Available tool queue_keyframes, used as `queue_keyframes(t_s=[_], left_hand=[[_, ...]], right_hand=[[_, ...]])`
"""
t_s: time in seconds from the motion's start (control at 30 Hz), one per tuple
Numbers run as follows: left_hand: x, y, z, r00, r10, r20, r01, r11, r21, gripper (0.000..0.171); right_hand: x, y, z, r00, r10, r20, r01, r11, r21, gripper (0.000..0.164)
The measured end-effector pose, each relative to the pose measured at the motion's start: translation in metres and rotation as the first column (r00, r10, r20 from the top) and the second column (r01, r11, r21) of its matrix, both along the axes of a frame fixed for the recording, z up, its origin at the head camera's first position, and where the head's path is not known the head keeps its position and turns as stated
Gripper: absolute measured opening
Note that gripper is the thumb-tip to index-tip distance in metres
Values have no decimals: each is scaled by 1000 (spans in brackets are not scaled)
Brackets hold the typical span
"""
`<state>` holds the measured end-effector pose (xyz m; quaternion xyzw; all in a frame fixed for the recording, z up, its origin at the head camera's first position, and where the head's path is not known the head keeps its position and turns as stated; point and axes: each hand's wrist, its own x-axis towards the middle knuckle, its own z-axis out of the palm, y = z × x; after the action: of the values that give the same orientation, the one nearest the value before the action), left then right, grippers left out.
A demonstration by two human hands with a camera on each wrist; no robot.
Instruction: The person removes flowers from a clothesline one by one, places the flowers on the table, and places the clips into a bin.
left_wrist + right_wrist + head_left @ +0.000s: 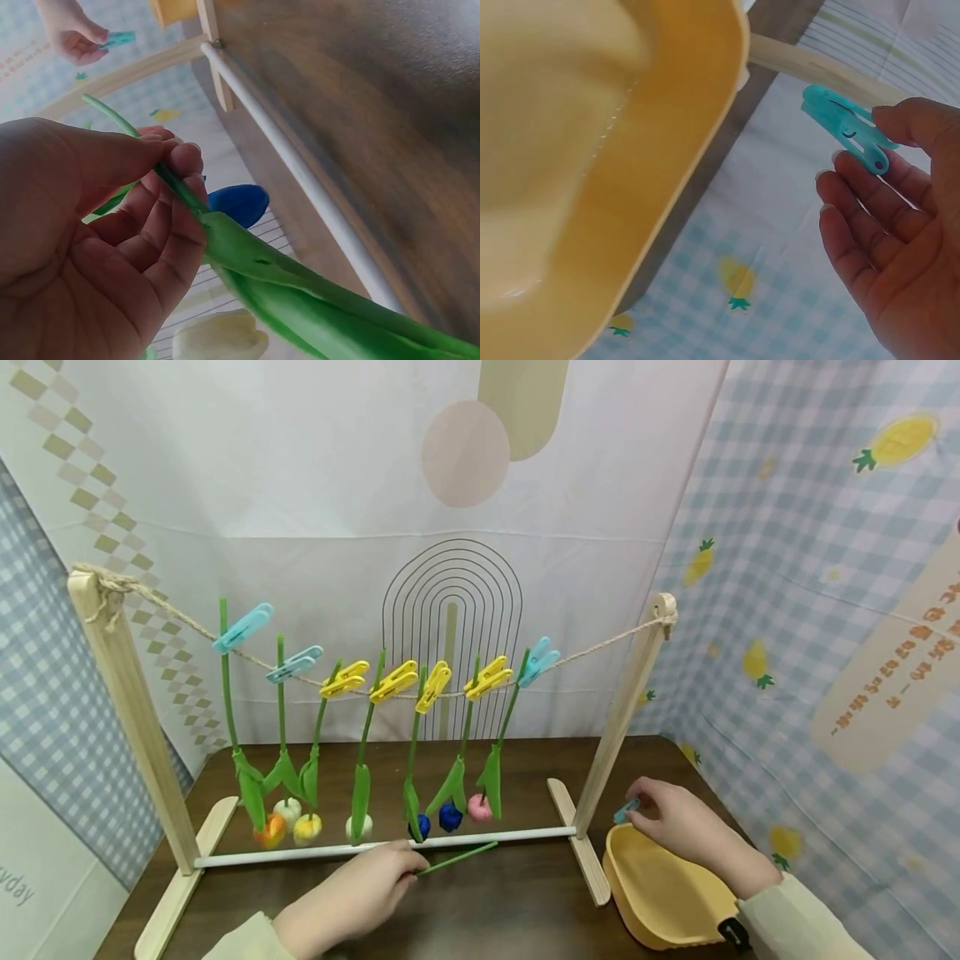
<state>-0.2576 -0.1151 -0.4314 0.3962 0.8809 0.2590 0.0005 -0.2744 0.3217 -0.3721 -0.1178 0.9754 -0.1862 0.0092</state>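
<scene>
My left hand (367, 885) pinches the green stem (461, 857) of an artificial flower near the white rod, low in front of the rack. In the left wrist view the flower's long green leaf (277, 270) runs off to the lower right; its bloom is out of view. My right hand (686, 827) holds a light-blue clothespin (846, 126) between thumb and fingers, above the far end of the yellow basket (630, 893). Several artificial tulips hang bloom-down from the rope (180, 620), each under a yellow clothespin (393, 682) or a blue one (538, 661).
The wooden rack has a left post (135, 718), a right post (621, 727) and a white rod (300, 854) low between them. Its feet stand on the dark wooden table (480, 918). Patterned cloths hang behind and at both sides.
</scene>
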Motion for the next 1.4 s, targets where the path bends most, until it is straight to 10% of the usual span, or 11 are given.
queue_keyframes(t_s=[1.4], left_hand=[[4, -26, -49, 982, 64, 178, -58, 997, -43, 8]], right_hand=[[11, 23, -41, 972, -103, 212, 108, 994, -13, 24]])
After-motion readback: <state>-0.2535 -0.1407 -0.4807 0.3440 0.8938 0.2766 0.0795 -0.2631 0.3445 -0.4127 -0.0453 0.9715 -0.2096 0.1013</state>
